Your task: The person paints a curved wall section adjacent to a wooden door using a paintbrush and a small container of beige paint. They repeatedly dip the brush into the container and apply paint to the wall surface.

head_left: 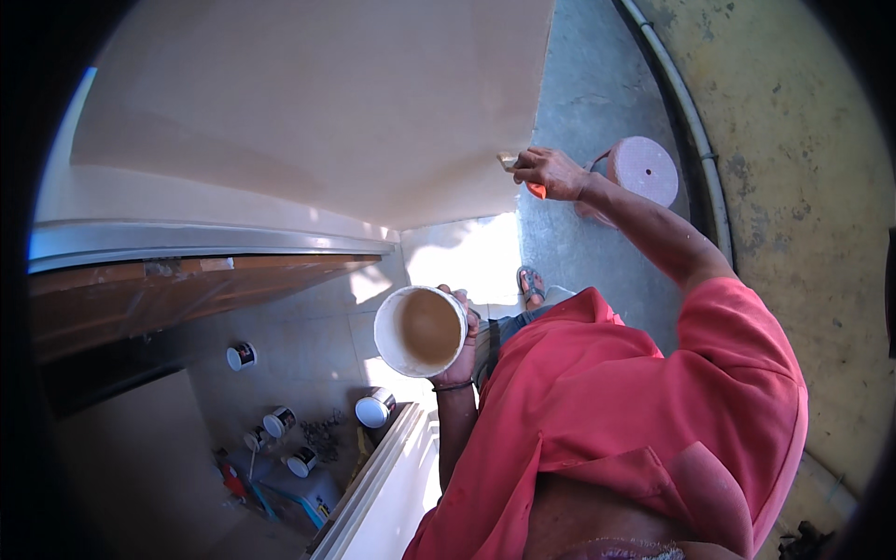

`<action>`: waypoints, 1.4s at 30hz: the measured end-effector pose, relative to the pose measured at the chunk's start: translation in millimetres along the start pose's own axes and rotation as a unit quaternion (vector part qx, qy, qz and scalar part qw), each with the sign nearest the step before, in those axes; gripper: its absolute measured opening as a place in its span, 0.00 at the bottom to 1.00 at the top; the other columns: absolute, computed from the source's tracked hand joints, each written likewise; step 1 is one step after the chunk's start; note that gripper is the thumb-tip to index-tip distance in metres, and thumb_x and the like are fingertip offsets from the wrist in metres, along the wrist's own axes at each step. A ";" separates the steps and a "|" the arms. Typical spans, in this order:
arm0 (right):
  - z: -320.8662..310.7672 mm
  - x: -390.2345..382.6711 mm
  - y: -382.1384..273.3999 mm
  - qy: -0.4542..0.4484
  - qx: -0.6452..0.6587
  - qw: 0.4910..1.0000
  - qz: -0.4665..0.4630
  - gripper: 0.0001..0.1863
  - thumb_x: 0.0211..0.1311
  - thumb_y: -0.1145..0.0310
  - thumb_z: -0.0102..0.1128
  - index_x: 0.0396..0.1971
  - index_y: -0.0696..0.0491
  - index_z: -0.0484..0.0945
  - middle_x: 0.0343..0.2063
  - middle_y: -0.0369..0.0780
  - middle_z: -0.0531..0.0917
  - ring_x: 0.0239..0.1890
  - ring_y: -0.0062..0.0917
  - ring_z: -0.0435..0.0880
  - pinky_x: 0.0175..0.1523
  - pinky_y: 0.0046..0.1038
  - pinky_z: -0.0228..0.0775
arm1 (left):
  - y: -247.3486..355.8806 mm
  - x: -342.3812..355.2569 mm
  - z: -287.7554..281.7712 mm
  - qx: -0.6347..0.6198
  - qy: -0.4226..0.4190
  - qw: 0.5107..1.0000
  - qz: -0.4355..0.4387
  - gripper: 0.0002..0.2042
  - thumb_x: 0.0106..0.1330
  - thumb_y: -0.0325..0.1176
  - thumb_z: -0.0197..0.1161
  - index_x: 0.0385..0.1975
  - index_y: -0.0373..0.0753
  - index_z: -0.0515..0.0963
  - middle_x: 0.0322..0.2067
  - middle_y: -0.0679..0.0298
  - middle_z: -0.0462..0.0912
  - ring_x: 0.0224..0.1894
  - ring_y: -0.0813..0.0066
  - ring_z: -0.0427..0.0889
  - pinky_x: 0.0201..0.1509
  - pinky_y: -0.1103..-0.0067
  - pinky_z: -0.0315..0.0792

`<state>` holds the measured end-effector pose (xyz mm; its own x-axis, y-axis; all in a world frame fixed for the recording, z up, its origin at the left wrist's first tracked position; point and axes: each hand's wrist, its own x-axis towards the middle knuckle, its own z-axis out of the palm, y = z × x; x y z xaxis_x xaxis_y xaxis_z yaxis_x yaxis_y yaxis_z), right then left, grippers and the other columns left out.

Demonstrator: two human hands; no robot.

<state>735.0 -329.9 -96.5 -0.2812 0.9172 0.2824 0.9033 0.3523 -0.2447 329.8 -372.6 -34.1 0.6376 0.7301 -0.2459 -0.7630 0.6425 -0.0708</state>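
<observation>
My left hand [466,353] is wrapped round the side of a white tub [389,329], held mid-air in front of my body. Beige paint [434,329] shows inside it. Out ahead and to the right, my right hand [553,175] grips a paintbrush [537,190] by its orange handle. The brush's bristles are at the pale beige wall [327,103], close to its right-hand edge; whether they press on it I cannot tell.
A round pink stool-like object [649,173] stands beyond my right forearm. A pipe [695,121] runs along the yellowish wall [784,187]. At left are a brown wooden door frame [187,289] and, on the floor, several paint cans [375,409]. A white ledge [373,485] lies near my left arm.
</observation>
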 end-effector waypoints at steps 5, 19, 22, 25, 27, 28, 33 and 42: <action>-106.6 16.0 8.7 0.052 -0.032 0.998 0.006 0.12 0.57 0.73 0.71 0.41 0.47 0.85 0.45 0.34 0.85 0.47 0.31 0.85 0.50 0.35 0.83 | -0.4 14.0 -3.9 -0.004 -0.014 1.000 -0.019 0.32 0.71 0.57 0.67 0.68 0.44 0.74 0.67 0.54 0.72 0.62 0.53 0.70 0.56 0.58 0.78; -260.5 32.7 -70.3 0.388 -0.061 0.920 -0.023 0.13 0.66 0.70 0.77 0.48 0.52 0.87 0.42 0.41 0.90 0.42 0.28 0.92 0.46 0.29 0.89 | -6.5 31.5 -8.9 -0.001 -0.024 0.999 -0.040 0.32 0.70 0.57 0.66 0.68 0.46 0.75 0.70 0.53 0.70 0.70 0.48 0.68 0.60 0.51 0.76; -208.1 2.7 -87.3 0.427 0.289 0.820 0.248 0.15 0.70 0.62 0.76 0.47 0.56 0.86 0.40 0.44 0.90 0.42 0.27 0.93 0.49 0.32 0.90 | -11.2 32.1 -7.1 -0.033 -0.039 0.997 -0.058 0.32 0.70 0.57 0.66 0.67 0.44 0.77 0.70 0.52 0.71 0.72 0.46 0.67 0.63 0.48 0.76; -137.1 -38.8 -77.6 0.391 0.491 0.652 0.425 0.26 0.78 0.49 0.61 0.46 0.63 0.82 0.38 0.49 0.88 0.37 0.32 0.92 0.42 0.32 0.89 | -12.6 29.8 -10.1 -0.037 -0.026 0.997 -0.063 0.32 0.70 0.58 0.65 0.67 0.45 0.77 0.70 0.51 0.72 0.73 0.46 0.67 0.63 0.48 0.76; -90.5 -68.5 -83.1 0.389 0.585 0.511 0.495 0.23 0.78 0.54 0.56 0.45 0.63 0.80 0.37 0.50 0.87 0.38 0.35 0.91 0.43 0.40 0.90 | -10.3 28.9 -10.4 -0.032 -0.014 0.997 -0.075 0.32 0.70 0.59 0.65 0.67 0.46 0.77 0.70 0.51 0.72 0.73 0.47 0.67 0.63 0.48 0.76; -65.2 -85.4 -83.3 0.393 0.583 0.475 0.529 0.22 0.76 0.55 0.58 0.44 0.63 0.80 0.38 0.50 0.87 0.36 0.36 0.91 0.42 0.41 0.90 | -9.2 29.5 -9.2 -0.027 -0.009 0.996 -0.083 0.32 0.70 0.59 0.65 0.68 0.46 0.77 0.71 0.51 0.73 0.73 0.47 0.67 0.63 0.48 0.76; -16.5 -121.5 -111.8 0.382 0.469 0.472 0.641 0.22 0.74 0.54 0.62 0.43 0.63 0.81 0.36 0.49 0.88 0.30 0.32 0.92 0.38 0.35 0.90 | -8.6 35.3 4.6 -0.006 -0.002 0.993 -0.118 0.33 0.69 0.58 0.67 0.68 0.46 0.77 0.71 0.52 0.73 0.74 0.50 0.66 0.64 0.49 0.76; -4.0 -145.0 -146.9 0.503 0.598 0.237 0.577 0.12 0.74 0.75 0.59 0.49 0.68 0.78 0.44 0.51 0.87 0.40 0.37 0.93 0.44 0.30 0.92 | 12.6 79.2 24.5 -0.010 0.045 0.968 -0.246 0.29 0.71 0.56 0.66 0.69 0.53 0.77 0.72 0.54 0.71 0.75 0.50 0.65 0.64 0.47 0.76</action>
<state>644.4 -515.4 -97.8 0.6925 0.2348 -0.6821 -0.7170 0.3283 -0.6149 373.3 -301.0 -30.8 0.9135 0.3125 -0.2605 -0.3712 0.9024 -0.2189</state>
